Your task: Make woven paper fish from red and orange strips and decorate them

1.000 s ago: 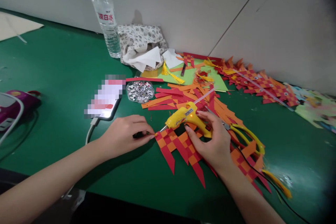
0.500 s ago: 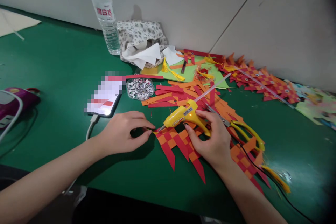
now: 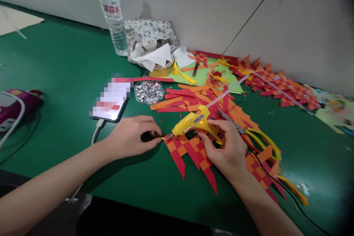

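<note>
My right hand (image 3: 229, 149) is closed around the handle of a yellow hot glue gun (image 3: 189, 122), with a clear glue stick (image 3: 226, 91) poking out of its back. The nozzle points down-left and rests at the tip of a woven red and orange paper fish (image 3: 181, 150) lying on the green table. At that same tip my left hand (image 3: 135, 134) pinches a thin yellow cord (image 3: 163, 138) between thumb and forefinger. Beside my right hand lie scissors with yellow handles (image 3: 261, 142) and a second woven fish (image 3: 260, 169) with a yellow tassel (image 3: 294, 190).
Red and orange paper strips (image 3: 190, 97) are heaped behind the glue gun. Further left are a tray of googly eyes (image 3: 149, 92), a phone (image 3: 112, 99) on a charging cable and a water bottle (image 3: 113, 18). Finished woven fish (image 3: 284, 83) line the wall. A black cord (image 3: 272, 177) runs right.
My left fingertips have curled a little closer around the cord by the fish's tip. The glue gun's nozzle stays at the tip. The whole view has shifted slightly.
</note>
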The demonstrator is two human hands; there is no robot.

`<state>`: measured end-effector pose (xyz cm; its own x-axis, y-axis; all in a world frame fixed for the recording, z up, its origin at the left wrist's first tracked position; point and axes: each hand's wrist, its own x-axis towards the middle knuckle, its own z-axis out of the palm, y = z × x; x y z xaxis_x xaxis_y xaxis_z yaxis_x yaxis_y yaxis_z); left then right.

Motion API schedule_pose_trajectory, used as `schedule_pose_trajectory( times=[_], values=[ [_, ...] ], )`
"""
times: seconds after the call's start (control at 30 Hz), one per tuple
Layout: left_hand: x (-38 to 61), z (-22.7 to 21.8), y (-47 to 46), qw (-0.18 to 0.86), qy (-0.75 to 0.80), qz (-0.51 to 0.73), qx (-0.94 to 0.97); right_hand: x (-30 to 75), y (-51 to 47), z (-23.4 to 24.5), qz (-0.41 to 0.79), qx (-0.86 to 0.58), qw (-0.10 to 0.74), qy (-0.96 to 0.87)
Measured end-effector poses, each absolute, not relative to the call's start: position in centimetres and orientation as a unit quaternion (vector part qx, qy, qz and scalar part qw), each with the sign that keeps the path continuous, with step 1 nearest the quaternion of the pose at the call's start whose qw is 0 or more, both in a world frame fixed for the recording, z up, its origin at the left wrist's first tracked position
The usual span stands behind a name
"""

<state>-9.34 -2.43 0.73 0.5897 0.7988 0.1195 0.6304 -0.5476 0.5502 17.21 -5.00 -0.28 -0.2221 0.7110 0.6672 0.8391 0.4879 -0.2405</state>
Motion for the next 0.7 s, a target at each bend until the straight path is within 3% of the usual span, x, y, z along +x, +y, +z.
schedule_pose_trajectory(
  times=[0.7],
  values=[
    [-9.38,0.61,-2.38,0.246,0.4,0.19,0.862,17.45,-5.04,-0.54,-0.09,-0.517,0.367,-0.768]
  ],
)
